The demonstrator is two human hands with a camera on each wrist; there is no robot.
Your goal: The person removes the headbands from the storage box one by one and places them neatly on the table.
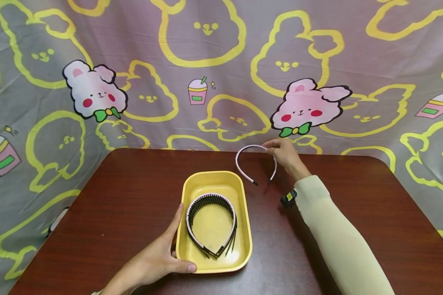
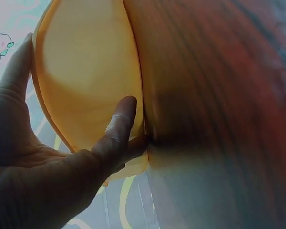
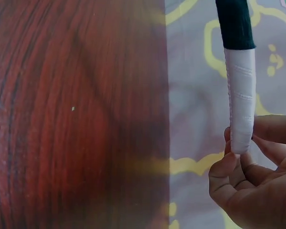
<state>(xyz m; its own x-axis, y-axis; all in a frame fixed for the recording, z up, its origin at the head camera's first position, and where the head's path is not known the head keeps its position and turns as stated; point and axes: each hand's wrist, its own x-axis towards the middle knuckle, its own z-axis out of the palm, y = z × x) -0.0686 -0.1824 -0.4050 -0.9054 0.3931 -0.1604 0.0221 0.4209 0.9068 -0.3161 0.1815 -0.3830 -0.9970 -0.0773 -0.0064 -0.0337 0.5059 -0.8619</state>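
Observation:
In the head view a yellow plastic tray (image 1: 245, 237) stands on the table, with a bundle of headbands (image 1: 211, 199) nested inside it, the top one pale pink and the ones below dark. My left hand (image 1: 156, 258) grips the tray's near left corner, thumb and fingers spread around its wall; the left wrist view shows the tray's yellow side (image 2: 86, 62). Beyond the tray's far right corner, my right hand (image 1: 285, 155) pinches one pale pink headband (image 1: 243, 174) with dark tips by its curved top. The right wrist view shows it edge-on between the fingers.
The dark red-brown table (image 1: 140, 196) extends to both sides of the tray. A patterned curtain (image 1: 221, 41) hangs right behind its far edge. A small black device (image 1: 288, 198) sits at the right wrist.

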